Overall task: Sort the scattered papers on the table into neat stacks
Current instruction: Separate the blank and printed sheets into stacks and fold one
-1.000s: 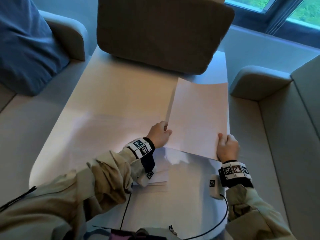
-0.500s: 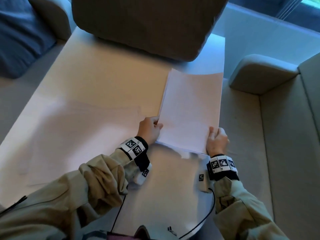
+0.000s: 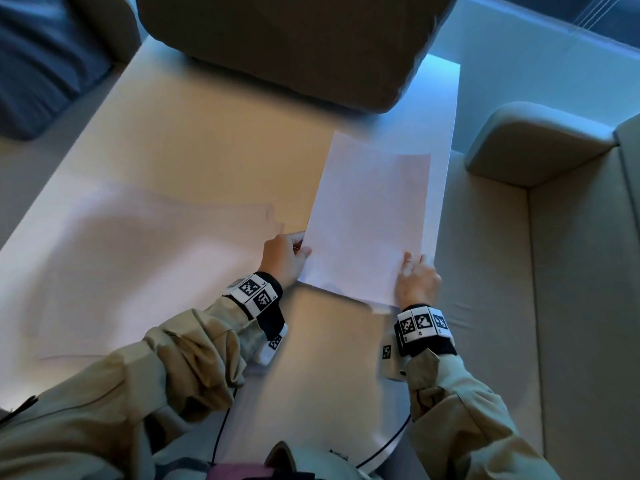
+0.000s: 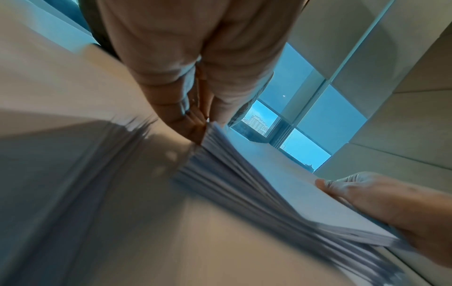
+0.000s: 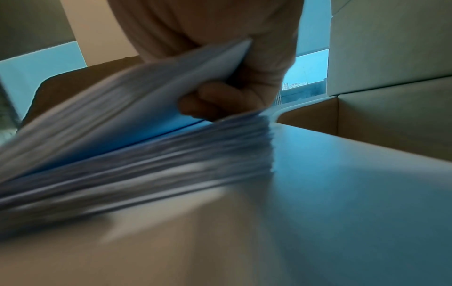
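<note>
Both hands are on one thick stack of papers (image 3: 372,216) sitting at the right edge of the table (image 3: 180,161), near the corner closest to the person. The left hand (image 3: 285,259) has the stack's near left corner, thumb on top and fingers curled against the edge, so it's pinching the sheets rather than just resting there. The right hand (image 3: 417,280) grips the near right corner, thumb and a couple of fingertips lying on the top sheet.

From the right wrist view the top few sheets are lifted off the rest of the stack at that corner, with fingers (image 5: 217,102) curled in under them and a gap showing below. The left wrist view shows the sheet edges fanned out and not quite flush; it's all motion-blurred, so I can't tell how many sheets there are.

Landmarks off the stack: a big dark cushion (image 3: 294,46) lies on the far end of the table, just beyond the stack's far edge. A pale sofa armrest (image 3: 533,143) sits off to the stack's right, past the table edge. Blue fabric (image 3: 45,46) is way over on the far left.
</note>
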`<action>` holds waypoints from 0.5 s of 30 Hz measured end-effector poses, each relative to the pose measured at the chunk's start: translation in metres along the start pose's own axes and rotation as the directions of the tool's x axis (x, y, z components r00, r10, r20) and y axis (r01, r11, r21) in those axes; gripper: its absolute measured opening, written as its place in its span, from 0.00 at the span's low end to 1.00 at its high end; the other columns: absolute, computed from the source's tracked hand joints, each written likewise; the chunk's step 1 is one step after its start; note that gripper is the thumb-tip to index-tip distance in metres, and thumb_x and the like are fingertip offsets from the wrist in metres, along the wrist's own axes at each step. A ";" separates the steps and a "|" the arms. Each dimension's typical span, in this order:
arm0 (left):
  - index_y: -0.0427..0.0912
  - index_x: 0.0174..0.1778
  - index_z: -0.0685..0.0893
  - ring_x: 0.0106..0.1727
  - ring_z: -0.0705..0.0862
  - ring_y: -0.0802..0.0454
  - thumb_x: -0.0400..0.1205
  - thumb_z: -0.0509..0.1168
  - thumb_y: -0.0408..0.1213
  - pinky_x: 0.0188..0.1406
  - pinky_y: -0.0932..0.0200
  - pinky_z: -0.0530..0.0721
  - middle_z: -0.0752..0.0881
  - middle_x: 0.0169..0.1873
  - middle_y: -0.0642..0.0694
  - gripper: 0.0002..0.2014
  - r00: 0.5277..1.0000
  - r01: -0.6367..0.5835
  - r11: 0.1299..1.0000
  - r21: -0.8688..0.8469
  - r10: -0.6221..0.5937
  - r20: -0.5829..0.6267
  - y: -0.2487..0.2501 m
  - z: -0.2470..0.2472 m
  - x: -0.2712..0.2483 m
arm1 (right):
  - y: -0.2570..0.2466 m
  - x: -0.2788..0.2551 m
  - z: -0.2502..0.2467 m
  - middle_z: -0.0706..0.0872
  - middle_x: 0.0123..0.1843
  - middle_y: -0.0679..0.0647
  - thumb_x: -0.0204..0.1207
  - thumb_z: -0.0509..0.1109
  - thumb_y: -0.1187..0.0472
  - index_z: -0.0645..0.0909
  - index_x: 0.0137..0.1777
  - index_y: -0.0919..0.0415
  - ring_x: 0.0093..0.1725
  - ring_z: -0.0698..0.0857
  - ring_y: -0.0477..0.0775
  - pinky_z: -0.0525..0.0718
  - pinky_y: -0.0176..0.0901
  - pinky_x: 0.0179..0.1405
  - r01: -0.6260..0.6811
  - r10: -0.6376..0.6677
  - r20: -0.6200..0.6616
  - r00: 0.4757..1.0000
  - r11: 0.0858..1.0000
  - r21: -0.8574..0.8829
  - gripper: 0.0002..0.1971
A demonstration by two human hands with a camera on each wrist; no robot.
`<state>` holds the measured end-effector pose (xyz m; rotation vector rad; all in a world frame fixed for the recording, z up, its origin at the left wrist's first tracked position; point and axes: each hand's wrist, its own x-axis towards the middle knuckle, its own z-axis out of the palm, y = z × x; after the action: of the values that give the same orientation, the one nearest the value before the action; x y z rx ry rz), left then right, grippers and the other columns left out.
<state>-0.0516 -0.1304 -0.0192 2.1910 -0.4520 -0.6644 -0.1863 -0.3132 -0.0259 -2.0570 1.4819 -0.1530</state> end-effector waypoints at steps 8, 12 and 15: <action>0.29 0.53 0.76 0.58 0.78 0.41 0.84 0.57 0.30 0.50 0.59 0.71 0.74 0.48 0.32 0.07 0.996 -0.063 0.998 -0.001 0.063 -0.056 0.002 0.000 0.000 | 0.016 0.002 -0.006 0.80 0.62 0.67 0.83 0.58 0.62 0.78 0.63 0.68 0.60 0.80 0.68 0.74 0.50 0.61 -0.001 0.005 -0.122 0.992 0.999 0.037 0.14; 0.36 0.41 0.66 0.47 0.74 0.41 0.86 0.52 0.32 0.41 0.60 0.67 0.70 0.34 0.44 0.08 0.998 -0.062 0.996 -0.058 0.060 -0.033 0.006 0.008 0.000 | 0.014 0.001 -0.004 0.80 0.68 0.68 0.84 0.55 0.65 0.75 0.71 0.69 0.69 0.77 0.67 0.70 0.47 0.70 -0.005 0.017 -0.087 0.996 0.992 0.129 0.18; 0.38 0.41 0.64 0.40 0.74 0.37 0.87 0.50 0.32 0.40 0.61 0.64 0.70 0.26 0.45 0.08 0.998 -0.056 0.996 -0.063 0.054 -0.036 0.009 0.012 -0.001 | 0.009 -0.004 -0.001 0.79 0.71 0.66 0.85 0.55 0.63 0.73 0.73 0.69 0.71 0.76 0.66 0.69 0.44 0.70 -0.024 0.031 -0.041 0.999 0.987 0.159 0.19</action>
<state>-0.0606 -0.1423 -0.0179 2.1187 -0.4655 -0.6031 -0.1959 -0.3119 -0.0284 -1.9167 1.4743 -0.2968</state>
